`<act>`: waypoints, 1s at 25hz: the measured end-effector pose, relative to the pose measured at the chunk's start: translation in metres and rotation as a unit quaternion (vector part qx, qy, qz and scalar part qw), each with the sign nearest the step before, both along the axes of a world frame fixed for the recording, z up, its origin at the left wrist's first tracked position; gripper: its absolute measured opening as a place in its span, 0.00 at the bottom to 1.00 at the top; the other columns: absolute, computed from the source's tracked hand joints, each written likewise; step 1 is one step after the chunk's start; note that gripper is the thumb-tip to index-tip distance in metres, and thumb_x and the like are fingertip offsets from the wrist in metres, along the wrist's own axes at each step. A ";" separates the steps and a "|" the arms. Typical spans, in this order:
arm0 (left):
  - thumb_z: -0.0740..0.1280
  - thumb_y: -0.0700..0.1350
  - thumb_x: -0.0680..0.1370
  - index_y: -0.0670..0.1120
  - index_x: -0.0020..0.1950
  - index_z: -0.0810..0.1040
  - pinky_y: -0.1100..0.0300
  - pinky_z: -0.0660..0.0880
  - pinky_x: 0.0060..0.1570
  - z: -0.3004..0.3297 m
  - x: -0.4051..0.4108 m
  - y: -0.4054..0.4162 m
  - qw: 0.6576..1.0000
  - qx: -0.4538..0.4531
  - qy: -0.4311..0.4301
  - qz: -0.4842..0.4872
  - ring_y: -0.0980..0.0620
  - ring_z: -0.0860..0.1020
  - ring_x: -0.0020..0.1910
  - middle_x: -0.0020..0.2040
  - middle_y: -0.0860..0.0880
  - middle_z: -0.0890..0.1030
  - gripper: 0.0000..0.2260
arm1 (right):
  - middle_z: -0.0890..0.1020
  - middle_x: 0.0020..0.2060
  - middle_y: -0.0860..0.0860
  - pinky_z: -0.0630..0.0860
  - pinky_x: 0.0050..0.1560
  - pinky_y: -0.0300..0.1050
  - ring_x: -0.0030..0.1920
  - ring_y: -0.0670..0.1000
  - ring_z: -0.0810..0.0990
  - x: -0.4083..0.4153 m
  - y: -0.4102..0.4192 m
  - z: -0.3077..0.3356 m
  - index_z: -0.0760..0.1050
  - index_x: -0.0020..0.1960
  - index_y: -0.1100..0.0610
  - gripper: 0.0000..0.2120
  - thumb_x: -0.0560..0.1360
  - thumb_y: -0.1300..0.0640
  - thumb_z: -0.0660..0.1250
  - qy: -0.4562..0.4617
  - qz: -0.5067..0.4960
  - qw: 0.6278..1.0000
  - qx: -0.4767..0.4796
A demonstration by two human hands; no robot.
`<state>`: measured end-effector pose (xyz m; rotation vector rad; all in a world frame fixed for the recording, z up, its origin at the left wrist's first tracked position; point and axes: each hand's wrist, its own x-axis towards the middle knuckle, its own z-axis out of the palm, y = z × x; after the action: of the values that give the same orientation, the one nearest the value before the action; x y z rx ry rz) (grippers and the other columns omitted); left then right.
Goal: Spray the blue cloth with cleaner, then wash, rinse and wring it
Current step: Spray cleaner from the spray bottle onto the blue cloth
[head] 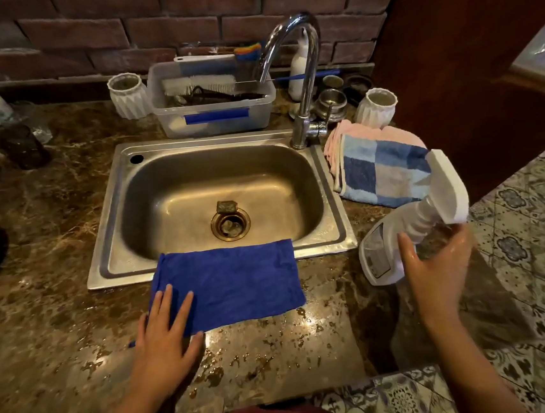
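The blue cloth [235, 283] lies spread flat on the wet countertop, its far edge over the front rim of the steel sink [107, 229]. My left hand [166, 329] rests flat on the cloth's near left corner, fingers apart. My right hand [436, 267] grips a clear spray bottle [382, 255] with a white trigger head [448, 182], tilted, to the right of the cloth and above the counter's right edge. The sink basin is dry-looking with an open drain [230, 223]. The chrome tap [302, 80] stands at the back right of the sink, with no water running.
A clear plastic tub [213, 122] with brushes sits behind the sink. White ribbed cups [129, 95] [376, 106] stand on both sides. Folded checked and pink towels [381, 172] lie right of the sink. Steel bowls [332, 99] sit by the tap. Jars and glasses crowd the far left.
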<state>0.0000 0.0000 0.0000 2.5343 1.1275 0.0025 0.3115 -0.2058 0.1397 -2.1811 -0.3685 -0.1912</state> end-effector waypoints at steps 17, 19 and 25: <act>0.36 0.74 0.67 0.59 0.74 0.47 0.45 0.40 0.71 -0.004 0.003 0.001 1.000 -0.005 0.030 -0.002 0.54 0.40 0.75 0.77 0.52 0.44 0.38 | 0.75 0.55 0.61 0.69 0.55 0.30 0.53 0.48 0.75 0.039 0.040 0.000 0.58 0.63 0.44 0.28 0.65 0.49 0.63 0.069 0.198 0.973 0.093; 0.40 0.74 0.68 0.59 0.74 0.46 0.45 0.39 0.71 -0.001 0.004 0.001 0.999 -0.012 0.039 -0.002 0.54 0.39 0.74 0.76 0.52 0.42 0.38 | 0.73 0.55 0.58 0.70 0.55 0.37 0.55 0.49 0.71 0.037 0.047 0.003 0.61 0.66 0.54 0.30 0.66 0.45 0.62 0.071 0.194 0.975 0.081; 0.50 0.67 0.72 0.55 0.74 0.54 0.49 0.30 0.68 0.009 0.009 -0.002 0.996 0.064 0.066 -0.012 0.53 0.43 0.74 0.77 0.49 0.49 0.32 | 0.72 0.60 0.52 0.69 0.60 0.36 0.59 0.45 0.69 0.003 0.068 0.031 0.63 0.68 0.52 0.27 0.72 0.60 0.69 0.066 0.360 0.928 -0.068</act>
<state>0.0087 -0.0022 0.0095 2.6954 1.1821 -0.1033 0.3147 -0.1383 0.1707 -2.0295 -1.0933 0.3979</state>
